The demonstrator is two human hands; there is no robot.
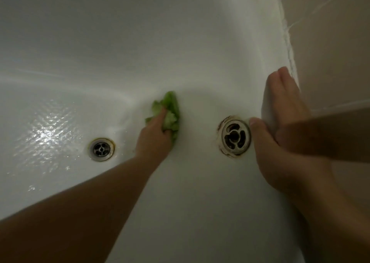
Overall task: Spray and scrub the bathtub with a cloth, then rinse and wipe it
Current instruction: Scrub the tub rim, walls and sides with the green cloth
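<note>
The left hand [155, 134] is clamped on a crumpled green cloth [170, 110], pressing it against the white tub [140, 42] at mid-frame, where the curved end wall meets the floor. The right hand [280, 110] lies flat and spread on the tub's rim at the right of the frame, fingers apart and holding nothing; it looks like a brace for leaning in.

The step in hand appears to be scrubbing. To do it well, the cloth wants firm pressure and short overlapping strokes that follow the curve, keeping the wad bunched under the fingers so it does not slip out. The grime seems worst round the two metal fittings: the overflow [236, 136] at right of centre has a brown, rusty ring, and the drain [101, 149] at lower left shows a yellowish edge. Those rings probably need the cloth worked right into the seam.

The tub holds no standing water. Its floor at the left of the frame glistens with a wet film or droplets. The drain is unplugged, so liquid should run off.
</note>
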